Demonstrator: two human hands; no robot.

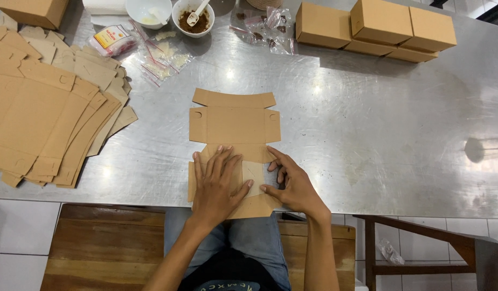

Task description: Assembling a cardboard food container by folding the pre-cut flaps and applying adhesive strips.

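Note:
A flat die-cut brown cardboard box blank (234,125) lies on the steel table (378,134) in front of me. My left hand (218,183) presses flat on its near part, fingers spread. My right hand (292,184) rests at the blank's near right side, its fingertips touching the cardboard edge and a flap. Neither hand grips anything.
A fanned pile of flat box blanks (44,108) covers the table's left. Several folded brown boxes (378,27) stand at the back right, another box (33,11) at back left. Two white bowls (193,16), one with brown powder and a spoon, and small plastic bags (163,59) lie at the back.

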